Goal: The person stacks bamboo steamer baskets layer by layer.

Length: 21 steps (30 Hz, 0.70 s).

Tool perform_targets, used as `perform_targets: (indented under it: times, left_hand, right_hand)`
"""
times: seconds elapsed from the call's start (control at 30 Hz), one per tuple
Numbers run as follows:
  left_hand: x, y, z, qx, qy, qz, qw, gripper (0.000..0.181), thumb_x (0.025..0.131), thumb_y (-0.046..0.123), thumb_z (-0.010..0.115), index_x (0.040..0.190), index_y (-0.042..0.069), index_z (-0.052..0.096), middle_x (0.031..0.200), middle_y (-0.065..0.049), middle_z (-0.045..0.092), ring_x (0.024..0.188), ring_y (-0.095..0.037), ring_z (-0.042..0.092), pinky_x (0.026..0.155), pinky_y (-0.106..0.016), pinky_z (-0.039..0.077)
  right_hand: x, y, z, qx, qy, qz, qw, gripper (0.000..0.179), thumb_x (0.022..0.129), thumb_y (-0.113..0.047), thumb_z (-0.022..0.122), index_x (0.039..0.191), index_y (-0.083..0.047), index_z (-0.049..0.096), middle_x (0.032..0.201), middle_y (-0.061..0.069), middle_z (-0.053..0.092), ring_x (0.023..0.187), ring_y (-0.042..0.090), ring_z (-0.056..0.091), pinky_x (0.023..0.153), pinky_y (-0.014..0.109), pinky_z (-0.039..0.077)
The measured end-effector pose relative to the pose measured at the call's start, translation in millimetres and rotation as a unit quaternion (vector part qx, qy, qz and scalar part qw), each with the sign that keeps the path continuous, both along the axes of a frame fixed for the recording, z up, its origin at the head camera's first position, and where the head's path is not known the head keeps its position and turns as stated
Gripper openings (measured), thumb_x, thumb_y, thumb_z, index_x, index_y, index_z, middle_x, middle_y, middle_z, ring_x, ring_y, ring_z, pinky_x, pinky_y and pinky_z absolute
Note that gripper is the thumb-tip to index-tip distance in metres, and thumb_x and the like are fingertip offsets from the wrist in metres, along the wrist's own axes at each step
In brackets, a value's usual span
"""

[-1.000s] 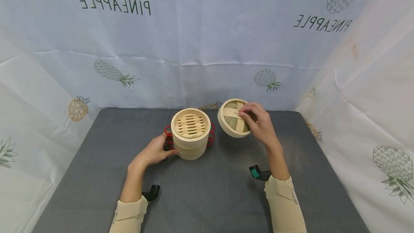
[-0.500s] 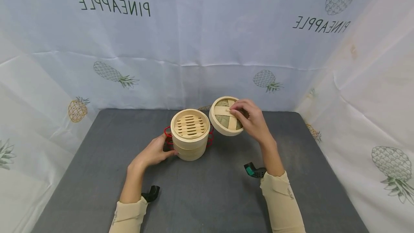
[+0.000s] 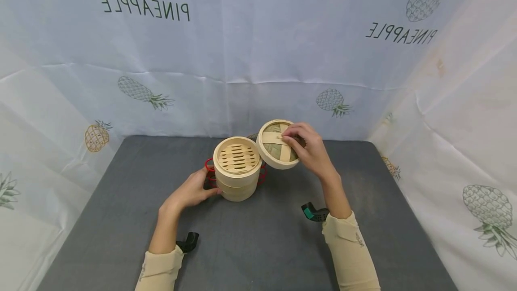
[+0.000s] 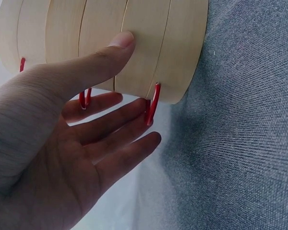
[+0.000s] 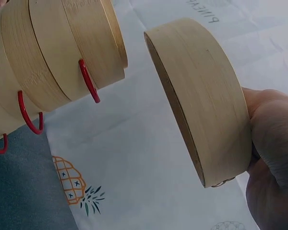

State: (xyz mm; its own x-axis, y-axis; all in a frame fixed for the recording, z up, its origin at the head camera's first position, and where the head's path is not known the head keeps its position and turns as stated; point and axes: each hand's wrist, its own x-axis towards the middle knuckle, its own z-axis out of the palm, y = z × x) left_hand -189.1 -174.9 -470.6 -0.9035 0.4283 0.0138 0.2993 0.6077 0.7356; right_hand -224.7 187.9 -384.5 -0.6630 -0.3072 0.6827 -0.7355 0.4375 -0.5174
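A stacked bamboo steamer with red side loops stands upright on the dark table, its slatted top tier uncovered. My left hand is at its left side. In the left wrist view the thumb lies on the bamboo wall, while loosely extended fingers reach beside the red loops. My right hand pinches the centre of the round bamboo lid. The lid is tilted, right of the steamer and overlapping its rim in the head view; the right wrist view shows a gap between them.
Pineapple-print cloth hangs behind the table and along both sides. Black wrist devices sit below each hand at the sleeve cuffs.
My right hand has carried the lid leftward, from well right of the steamer to its right rim. The left hand and the steamer have stayed in place.
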Motion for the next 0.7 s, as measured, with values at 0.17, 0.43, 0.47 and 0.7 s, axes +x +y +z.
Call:
perform_targets:
  times: [0.17, 0.43, 0.47, 0.7]
  left_hand:
    - [-0.4, -1.0, -1.3, -0.001, -0.003, 0.001, 1.0000, 0.071, 0.094, 0.018, 0.087, 0.149, -0.009, 0.052, 0.137, -0.025, 0.070, 0.125, -0.040, 0.071, 0.107, -0.055, 0.060]
    - [-1.8, -2.3, -2.8, -0.001, -0.008, 0.001, 1.0000, 0.071, 0.095, 0.018, 0.086, 0.150, -0.009, 0.051, 0.139, -0.025, 0.069, 0.127, -0.041, 0.070, 0.108, -0.056, 0.059]
    - [-1.7, -2.4, -2.6, -0.002, -0.010, 0.002, 0.9999, 0.070, 0.095, 0.018, 0.086, 0.150, -0.008, 0.051, 0.139, -0.025, 0.069, 0.127, -0.041, 0.070, 0.108, -0.056, 0.059]
    - [-2.9, -0.8, -1.8, -0.005, -0.015, 0.004, 0.9999, 0.070, 0.095, 0.018, 0.086, 0.149, -0.009, 0.051, 0.138, -0.026, 0.069, 0.127, -0.041, 0.070, 0.109, -0.056, 0.058]
  right_hand:
    - [-1.7, -5.3, 1.5, 0.000, 0.013, 0.009, 0.9999, 0.012, 0.094, 0.006, 0.078, 0.104, -0.002, 0.079, 0.111, 0.016, 0.075, 0.103, 0.030, 0.067, 0.088, 0.019, 0.052]
    - [-3.7, -15.3, 5.4, 0.001, 0.020, 0.018, 0.9996, 0.013, 0.094, 0.006, 0.078, 0.105, -0.001, 0.078, 0.112, 0.017, 0.075, 0.107, 0.032, 0.067, 0.094, 0.022, 0.052]
    - [-4.1, -16.4, 5.6, 0.002, 0.020, 0.019, 0.9996, 0.012, 0.094, 0.005, 0.078, 0.105, -0.001, 0.078, 0.112, 0.017, 0.075, 0.107, 0.032, 0.067, 0.094, 0.023, 0.053]
    - [-6.6, -21.8, 7.9, 0.012, 0.021, 0.025, 0.9994, 0.011, 0.096, 0.003, 0.078, 0.106, -0.002, 0.079, 0.114, 0.015, 0.075, 0.108, 0.030, 0.066, 0.092, 0.029, 0.055]
